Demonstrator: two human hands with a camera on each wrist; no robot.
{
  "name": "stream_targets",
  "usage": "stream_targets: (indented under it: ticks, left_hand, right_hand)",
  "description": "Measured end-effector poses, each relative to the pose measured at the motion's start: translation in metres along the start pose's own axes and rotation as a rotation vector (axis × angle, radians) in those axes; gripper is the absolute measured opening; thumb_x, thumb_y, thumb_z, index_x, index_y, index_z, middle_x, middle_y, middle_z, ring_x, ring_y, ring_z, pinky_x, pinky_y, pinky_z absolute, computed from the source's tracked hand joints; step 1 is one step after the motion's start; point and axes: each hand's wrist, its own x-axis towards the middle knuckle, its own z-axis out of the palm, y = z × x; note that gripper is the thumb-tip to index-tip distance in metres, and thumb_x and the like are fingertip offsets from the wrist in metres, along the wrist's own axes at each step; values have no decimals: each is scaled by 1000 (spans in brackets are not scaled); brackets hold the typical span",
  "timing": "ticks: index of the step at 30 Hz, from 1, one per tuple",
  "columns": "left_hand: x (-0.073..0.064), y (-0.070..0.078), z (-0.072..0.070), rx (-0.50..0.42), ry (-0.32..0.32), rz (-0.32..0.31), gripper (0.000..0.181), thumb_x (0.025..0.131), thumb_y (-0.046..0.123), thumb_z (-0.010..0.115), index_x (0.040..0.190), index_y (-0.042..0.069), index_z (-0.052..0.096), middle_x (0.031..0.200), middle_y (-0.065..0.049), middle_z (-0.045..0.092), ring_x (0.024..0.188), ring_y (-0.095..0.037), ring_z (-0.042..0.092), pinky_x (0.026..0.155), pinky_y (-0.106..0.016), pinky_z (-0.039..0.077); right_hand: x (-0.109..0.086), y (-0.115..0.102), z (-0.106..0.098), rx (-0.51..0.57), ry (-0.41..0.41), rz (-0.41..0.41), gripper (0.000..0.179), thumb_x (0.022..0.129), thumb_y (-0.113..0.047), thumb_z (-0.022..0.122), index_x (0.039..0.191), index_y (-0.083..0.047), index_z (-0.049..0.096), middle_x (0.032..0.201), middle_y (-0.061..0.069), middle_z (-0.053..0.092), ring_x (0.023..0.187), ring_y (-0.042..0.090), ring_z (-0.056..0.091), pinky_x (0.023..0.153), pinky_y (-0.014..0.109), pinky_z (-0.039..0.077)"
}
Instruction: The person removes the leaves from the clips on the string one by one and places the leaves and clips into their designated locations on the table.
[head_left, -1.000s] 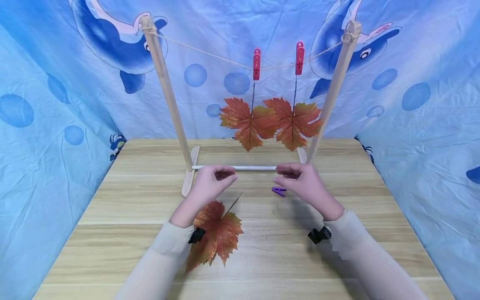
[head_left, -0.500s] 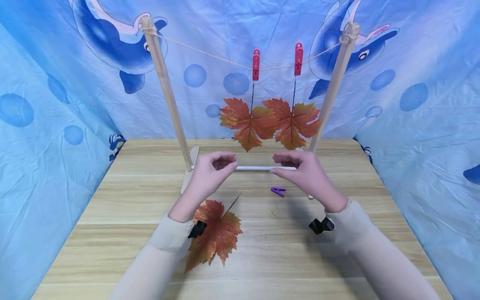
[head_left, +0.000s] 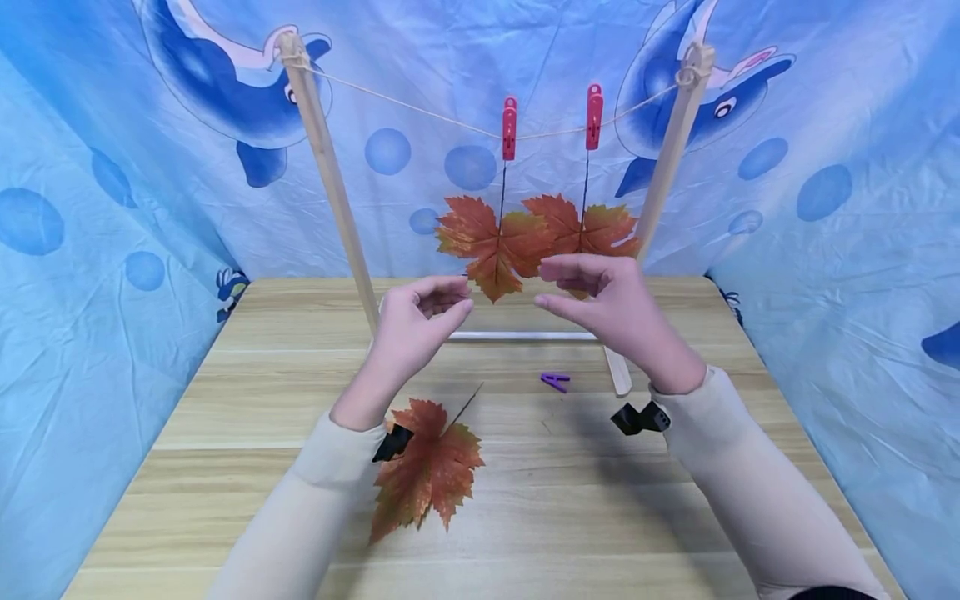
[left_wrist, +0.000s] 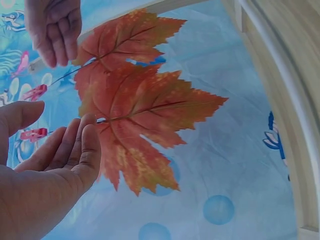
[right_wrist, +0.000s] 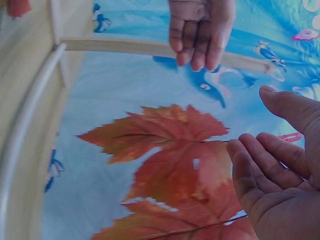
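Note:
Both hands hover before a wooden stand with nothing in their grasp. My left hand (head_left: 412, 329) has loosely bent fingers, with the thumb apart from them. Across from it, my right hand (head_left: 618, 304) faces inward, fingers and thumb spread apart, partly covering the right hanging maple leaf (head_left: 558, 218). The left hanging maple leaf (head_left: 495, 246) overlaps that one. Two red clothespins, a left one (head_left: 509, 129) and a right one (head_left: 594, 117), hold their stems on a string (head_left: 405, 107). Both wrist views show the palms with the leaves behind them.
A third maple leaf (head_left: 435, 467) lies on the table (head_left: 540, 533) by the left forearm. A purple clothespin (head_left: 555, 382) lies toward the right. The stand has a left post (head_left: 330, 183), a right post (head_left: 667, 158) and a white crossbar (head_left: 517, 336). Blue cloth surrounds the table.
Both hands have risen from near the white crossbar toward the hanging leaves, and the right hand's thumb and fingers have spread wider. Leaves and clothespins stay where they were.

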Motion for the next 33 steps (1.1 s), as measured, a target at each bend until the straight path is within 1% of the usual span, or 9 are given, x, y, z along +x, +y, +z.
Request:
stream_targets:
  ticks: [4, 7, 10, 15, 20, 23, 26, 30, 33]
  left_hand:
    - [4, 6, -3, -31, 18, 27, 24, 92, 3, 75, 115, -4, 73, 106, -13, 72, 97, -21, 68, 85, -33, 55]
    - [9, 11, -3, -33, 41, 68, 22, 92, 3, 75, 113, -4, 74, 107, -16, 72, 95, -21, 69, 85, -33, 55]
    - [17, 17, -3, -21, 60, 107, 21, 91, 4, 75, 111, -3, 75, 106, -15, 73, 94, -21, 69, 84, -33, 55]
    - [28, 26, -3, -13, 61, 142, 20, 92, 5, 74, 110, -1, 75, 103, -16, 72, 94, -19, 69, 85, -35, 55]
    - [36, 30, -2, -14, 59, 170, 21, 92, 5, 74, 111, -5, 74, 104, -16, 72, 95, -19, 69, 87, -35, 54]
    - [41, 32, -3, -14, 68, 180, 23, 92, 5, 74, 111, -7, 73, 105, -14, 72, 95, -20, 68, 87, -34, 54]
    - [46, 36, -3, -9, 80, 187, 23, 93, 7, 75, 112, -7, 73, 106, -13, 72, 95, -19, 68, 86, -33, 54]
    - [52, 39, -3, 2, 99, 198, 21, 93, 9, 74, 109, -4, 75, 102, -8, 73, 93, -19, 68, 84, -33, 54]
    - [57, 41, -2, -6, 113, 210, 19, 94, 9, 74, 108, -4, 76, 101, -7, 74, 92, -19, 68, 84, -33, 54]
  right_hand:
    - [9, -10, -2, -9, 2, -34, 36, 86, -17, 85, 118, -4, 75, 113, 6, 73, 98, 18, 70, 84, 33, 56]
    - [15, -16, -5, -8, -11, -42, 35, 86, -16, 85, 119, -5, 76, 114, 9, 73, 98, 21, 71, 83, 33, 57]
    - [22, -21, -7, -25, -17, -60, 35, 87, -16, 84, 119, -6, 76, 114, 9, 73, 99, 21, 70, 82, 33, 57]
    - [31, -32, -12, -49, -13, -97, 34, 87, -13, 83, 119, -3, 75, 111, 9, 73, 94, 18, 71, 78, 31, 57]
    - [39, -47, -21, -77, -4, -147, 29, 87, -9, 83, 115, -4, 77, 107, 9, 75, 89, 17, 72, 74, 28, 58]
    - [46, -58, -28, -112, 7, -179, 27, 87, -8, 83, 113, -4, 78, 106, 7, 75, 90, 16, 72, 76, 27, 57]
    - [53, -70, -35, -141, 27, -193, 28, 86, -10, 84, 112, -4, 78, 107, 5, 75, 93, 16, 71, 82, 27, 56]
    - [64, -85, -43, -179, 58, -188, 32, 84, -11, 86, 114, -5, 78, 111, 5, 74, 100, 16, 70, 90, 29, 53]
    - [72, -95, -47, -218, 60, -183, 34, 85, -13, 85, 117, -6, 77, 113, 5, 74, 103, 16, 70, 91, 30, 53]
